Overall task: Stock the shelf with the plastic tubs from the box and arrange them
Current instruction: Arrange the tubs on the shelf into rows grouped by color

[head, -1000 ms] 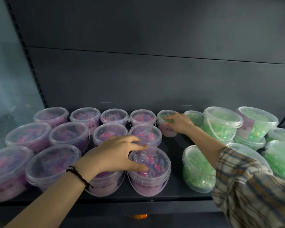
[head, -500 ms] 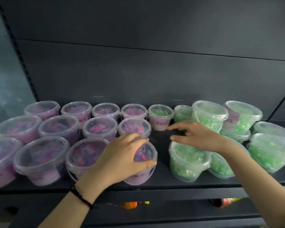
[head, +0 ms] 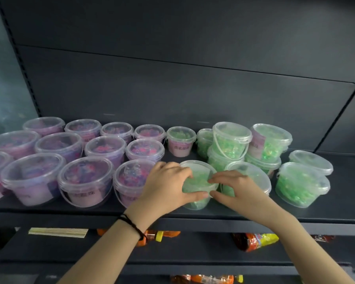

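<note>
A dark shelf [head: 172, 214] carries clear lidded plastic tubs. Several pink and purple tubs [head: 84, 179] fill its left half in three rows. Green tubs [head: 232, 140] crowd the right half, some stacked two high. At the front, in the middle, stands one green tub [head: 197, 181]. My left hand [head: 168, 185] grips its left side and lid rim. My right hand [head: 232, 189] grips its right side, fingers over the lid. Another green tub [head: 254, 177] sits directly behind my right hand.
A pink tub [head: 131, 181] stands just left of the held tub. A green tub [head: 301, 185] with a loose lid [head: 312, 162] behind it stands at the right. On the lower shelf lie orange packets [head: 254, 241] and a pale flat pack [head: 57, 232].
My left hand left the pink front tub and moved right onto the green front tub. My right hand came down from above it and closed on its right side.
</note>
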Action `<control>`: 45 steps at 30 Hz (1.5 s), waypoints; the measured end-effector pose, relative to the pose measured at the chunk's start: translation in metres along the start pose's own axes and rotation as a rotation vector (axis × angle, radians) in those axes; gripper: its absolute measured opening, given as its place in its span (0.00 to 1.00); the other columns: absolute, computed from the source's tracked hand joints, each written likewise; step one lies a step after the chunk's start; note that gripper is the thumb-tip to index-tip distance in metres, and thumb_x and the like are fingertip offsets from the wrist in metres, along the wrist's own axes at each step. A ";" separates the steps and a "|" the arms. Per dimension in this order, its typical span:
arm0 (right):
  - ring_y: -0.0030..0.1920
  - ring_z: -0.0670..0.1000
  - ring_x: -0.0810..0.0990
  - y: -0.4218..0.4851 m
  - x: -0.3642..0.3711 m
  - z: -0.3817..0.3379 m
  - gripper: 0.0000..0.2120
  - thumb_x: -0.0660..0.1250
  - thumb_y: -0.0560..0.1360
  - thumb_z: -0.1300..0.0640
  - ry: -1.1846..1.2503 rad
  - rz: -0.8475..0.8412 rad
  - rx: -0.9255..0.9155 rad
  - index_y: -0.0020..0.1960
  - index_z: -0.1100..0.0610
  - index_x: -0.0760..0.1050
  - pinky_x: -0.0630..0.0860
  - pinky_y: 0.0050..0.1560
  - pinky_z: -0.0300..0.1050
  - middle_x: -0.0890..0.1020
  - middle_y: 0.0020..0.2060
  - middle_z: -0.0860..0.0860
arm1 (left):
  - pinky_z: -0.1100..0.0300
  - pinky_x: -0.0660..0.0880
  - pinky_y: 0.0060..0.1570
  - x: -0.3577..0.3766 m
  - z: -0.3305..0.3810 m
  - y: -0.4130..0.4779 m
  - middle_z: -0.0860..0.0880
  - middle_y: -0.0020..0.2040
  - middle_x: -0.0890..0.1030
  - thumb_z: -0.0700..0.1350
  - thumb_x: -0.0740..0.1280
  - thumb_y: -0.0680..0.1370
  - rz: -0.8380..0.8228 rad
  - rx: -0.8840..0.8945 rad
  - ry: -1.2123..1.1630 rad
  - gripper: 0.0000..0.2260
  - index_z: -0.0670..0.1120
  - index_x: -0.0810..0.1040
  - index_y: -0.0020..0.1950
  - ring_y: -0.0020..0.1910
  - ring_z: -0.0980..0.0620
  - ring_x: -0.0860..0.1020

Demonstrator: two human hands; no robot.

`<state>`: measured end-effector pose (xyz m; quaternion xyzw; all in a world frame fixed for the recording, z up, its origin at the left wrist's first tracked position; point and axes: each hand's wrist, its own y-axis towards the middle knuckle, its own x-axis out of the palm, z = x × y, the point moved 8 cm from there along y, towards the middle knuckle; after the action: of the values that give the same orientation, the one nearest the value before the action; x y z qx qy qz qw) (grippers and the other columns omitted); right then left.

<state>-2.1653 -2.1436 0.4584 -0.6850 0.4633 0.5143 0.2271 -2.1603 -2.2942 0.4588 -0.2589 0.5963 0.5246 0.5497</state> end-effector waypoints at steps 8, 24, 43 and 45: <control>0.59 0.43 0.75 0.008 0.009 -0.016 0.22 0.60 0.69 0.38 0.075 0.078 -0.100 0.59 0.41 0.79 0.69 0.64 0.56 0.75 0.52 0.29 | 0.53 0.67 0.63 0.008 -0.043 0.017 0.59 0.61 0.75 0.79 0.57 0.60 -0.260 -0.024 -0.077 0.36 0.57 0.71 0.58 0.60 0.56 0.73; 0.56 0.51 0.69 0.084 0.023 -0.016 0.30 0.61 0.68 0.28 -0.199 0.032 0.117 0.56 0.51 0.73 0.69 0.52 0.45 0.71 0.52 0.48 | 0.57 0.52 0.71 0.009 -0.065 0.036 0.56 0.76 0.59 0.68 0.64 0.73 -0.378 -0.007 0.024 0.37 0.54 0.60 0.77 0.74 0.56 0.53; 0.63 0.49 0.68 0.098 0.026 0.002 0.15 0.71 0.72 0.57 0.109 -0.109 -0.037 0.58 0.47 0.78 0.65 0.66 0.43 0.72 0.56 0.46 | 0.55 0.50 0.71 0.015 -0.084 0.065 0.56 0.75 0.62 0.77 0.62 0.60 -0.305 -0.042 -0.072 0.44 0.59 0.67 0.72 0.74 0.55 0.53; 0.61 0.50 0.68 0.100 0.024 0.003 0.15 0.72 0.72 0.54 0.103 -0.100 -0.021 0.57 0.45 0.79 0.67 0.65 0.45 0.72 0.53 0.46 | 0.52 0.50 0.71 0.015 -0.092 0.064 0.56 0.75 0.61 0.78 0.58 0.54 -0.283 -0.094 -0.128 0.47 0.61 0.67 0.72 0.74 0.53 0.54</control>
<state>-2.2529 -2.1979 0.4525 -0.7353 0.4340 0.4712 0.2211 -2.2569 -2.3540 0.4526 -0.3321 0.4924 0.4847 0.6422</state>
